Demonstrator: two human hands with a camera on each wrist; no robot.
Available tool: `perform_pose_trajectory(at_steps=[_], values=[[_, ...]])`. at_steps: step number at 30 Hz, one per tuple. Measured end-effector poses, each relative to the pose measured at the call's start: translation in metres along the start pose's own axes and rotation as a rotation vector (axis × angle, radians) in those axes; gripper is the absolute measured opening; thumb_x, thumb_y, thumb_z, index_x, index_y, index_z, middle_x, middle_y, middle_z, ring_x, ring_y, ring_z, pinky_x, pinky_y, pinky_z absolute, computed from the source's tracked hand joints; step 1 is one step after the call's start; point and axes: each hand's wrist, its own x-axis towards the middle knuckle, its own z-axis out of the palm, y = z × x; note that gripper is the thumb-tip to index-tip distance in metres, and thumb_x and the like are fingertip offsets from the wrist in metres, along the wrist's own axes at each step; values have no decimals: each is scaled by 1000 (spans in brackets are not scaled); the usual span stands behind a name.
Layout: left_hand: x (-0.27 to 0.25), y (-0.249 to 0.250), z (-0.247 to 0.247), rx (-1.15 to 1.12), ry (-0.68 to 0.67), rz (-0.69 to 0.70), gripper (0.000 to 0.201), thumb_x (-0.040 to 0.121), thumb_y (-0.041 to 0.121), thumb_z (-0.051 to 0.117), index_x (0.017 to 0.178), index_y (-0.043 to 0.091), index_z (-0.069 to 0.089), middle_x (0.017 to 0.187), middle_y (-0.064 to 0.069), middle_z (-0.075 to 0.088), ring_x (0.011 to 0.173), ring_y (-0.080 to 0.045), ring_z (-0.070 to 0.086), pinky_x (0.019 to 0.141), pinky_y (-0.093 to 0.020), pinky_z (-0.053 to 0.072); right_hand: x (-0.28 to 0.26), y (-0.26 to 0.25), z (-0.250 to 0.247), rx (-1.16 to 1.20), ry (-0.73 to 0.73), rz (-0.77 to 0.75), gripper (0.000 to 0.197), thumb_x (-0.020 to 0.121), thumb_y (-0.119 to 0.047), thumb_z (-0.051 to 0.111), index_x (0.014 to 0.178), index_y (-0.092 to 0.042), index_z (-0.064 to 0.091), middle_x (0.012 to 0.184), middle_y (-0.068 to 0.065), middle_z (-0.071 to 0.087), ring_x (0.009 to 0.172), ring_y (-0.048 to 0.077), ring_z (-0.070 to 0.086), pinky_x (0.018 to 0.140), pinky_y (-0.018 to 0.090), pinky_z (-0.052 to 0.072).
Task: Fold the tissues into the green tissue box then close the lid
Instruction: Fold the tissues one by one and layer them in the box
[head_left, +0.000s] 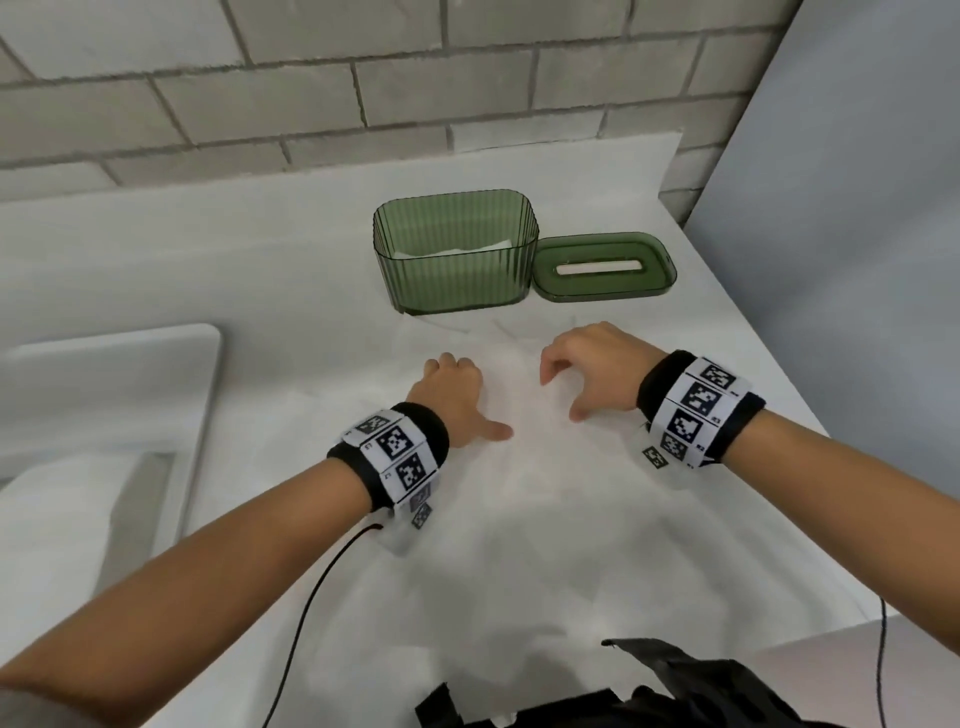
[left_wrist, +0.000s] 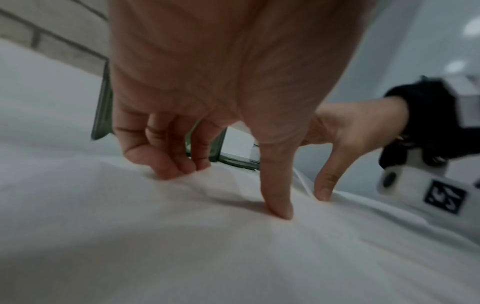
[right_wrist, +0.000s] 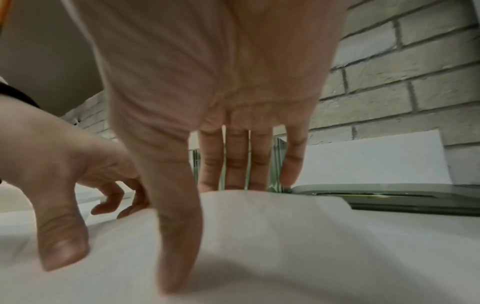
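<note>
A pale grey brick wall (head_left: 311, 104) stands behind a white surface (head_left: 156, 249). On the surface, toward the back, sits the green box (head_left: 452, 254), open at the top, with a little white tissue lying in its bottom. Its green lid (head_left: 605, 267), which has a long slot, lies flat just beside the box on its right side, touching or nearly touching it; the lid is off.

In front of the box, nearer the person, white tissues (head_left: 509, 467) lie spread and rumpled across the surface. Both hands are down on this tissue, near each other but apart, with a bare stretch of tissue between them.

The left hand (head_left: 457, 397) rests with its fingers (left_wrist: 179, 164) curled under, their tips pressing into the tissue, and the thumb stretched out to the right, its tip dimpling the tissue. The tissue lies beneath the fingers; it is not plain that any fold is gripped.

The right hand (head_left: 592, 366) arches over the tissue like a claw. Its fingers (right_wrist: 235, 164) hang fairly straight, tips reaching down behind a raised hump of tissue close to the box, and its thumb tip touches the tissue nearer the person. The hump sits between thumb and fingers, not clearly pinched.

Both wrists wear black bands with black-and-white square markers
</note>
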Motion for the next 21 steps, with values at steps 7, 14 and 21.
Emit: perform_pose_trajectory(at_steps=[7,14,21], values=[[5,-10,-4,-395,138,5,34,74,27,81,72,13,51,80,-2,53,78,-22,51,61,-24,39,-21,13,-10,87,181,25,9,78,-19,75,86,-19,72,93,-4,64,94,16,53,85,34,46],[-9,-20,-21,-554,338,148,31,69,27,86,61,14,59,69,2,56,70,-16,55,61,-19,38,-35,21,-25,250,255,-21,10,75,-13,79,84,-16,76,83,-2,71,80,14,63,79,31,52],[-25,-31,-44,-1003,553,240,23,76,13,79,74,12,56,81,-20,67,73,-23,62,76,-42,54,-32,19,-24,236,303,-52,19,67,-11,84,66,-21,68,69,-2,70,68,11,64,72,35,55]])
